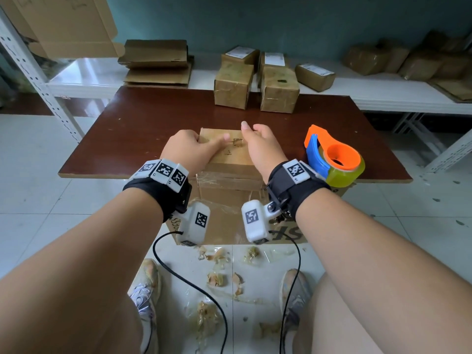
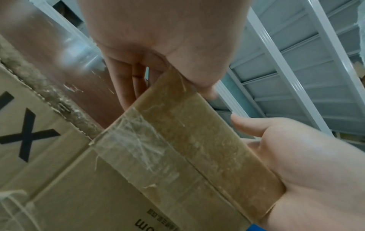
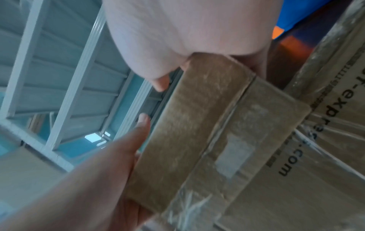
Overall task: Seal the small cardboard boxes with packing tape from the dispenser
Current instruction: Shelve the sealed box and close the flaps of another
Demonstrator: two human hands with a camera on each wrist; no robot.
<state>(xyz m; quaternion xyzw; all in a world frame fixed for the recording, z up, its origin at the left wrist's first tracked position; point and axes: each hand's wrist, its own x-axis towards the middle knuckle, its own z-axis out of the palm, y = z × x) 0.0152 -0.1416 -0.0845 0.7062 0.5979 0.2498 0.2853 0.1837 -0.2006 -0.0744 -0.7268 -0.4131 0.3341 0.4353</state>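
Note:
A small tape-wrapped cardboard box stands at the near edge of the brown table. My left hand grips its left side, thumb lying across the top. My right hand grips the right side with the thumb raised. In the left wrist view my left hand has its fingers down the side of the box, and the right hand cups the other end. In the right wrist view my right hand holds the box. The orange and blue tape dispenser sits on the table just right of my right hand.
Two wrapped boxes stand at the table's far edge, with more boxes and flat cardboard on the white shelf behind. A large taped carton sits under the table's near edge. Tape scraps litter the floor.

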